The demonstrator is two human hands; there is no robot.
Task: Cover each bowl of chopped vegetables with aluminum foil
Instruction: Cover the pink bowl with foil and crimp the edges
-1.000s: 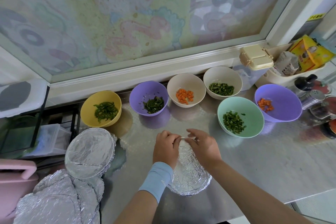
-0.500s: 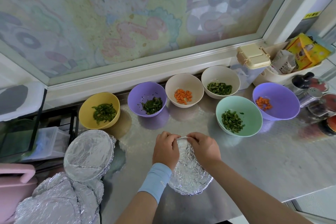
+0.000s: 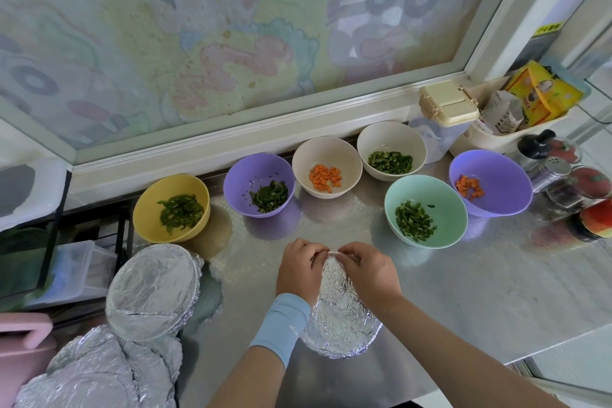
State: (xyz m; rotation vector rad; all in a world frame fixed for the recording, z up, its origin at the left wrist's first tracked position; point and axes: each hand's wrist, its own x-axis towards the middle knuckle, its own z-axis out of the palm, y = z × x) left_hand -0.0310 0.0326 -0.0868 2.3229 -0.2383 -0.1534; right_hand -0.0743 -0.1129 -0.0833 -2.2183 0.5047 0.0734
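Both hands on one job. My left hand and right hand sit close together at the far rim of the bowl I'm wrapping, fingers curled, each pinching the foil edge there. The foil looks crimped down along the near side; the far edge is the part in hand. This bowl sits on the counter near its front edge, right under my wrists.

Six bowls are not yet covered, in a loose row behind: yellow bowl, small purple bowl, carrot bowl, white bowl of greens, mint bowl, big purple bowl. Finished ones are piled at the left.

Risks, as I judge them:
- Pulling the pinch too hard could tear the thin foil at the rim.
- Both wrists lean over the top, so pressing down may dent or split the cover.
- The bowl is light and close to the front edge, so a tug toward me could slide it off.
- The mint bowl is near my right hand and could get clipped when I reach for the next one.
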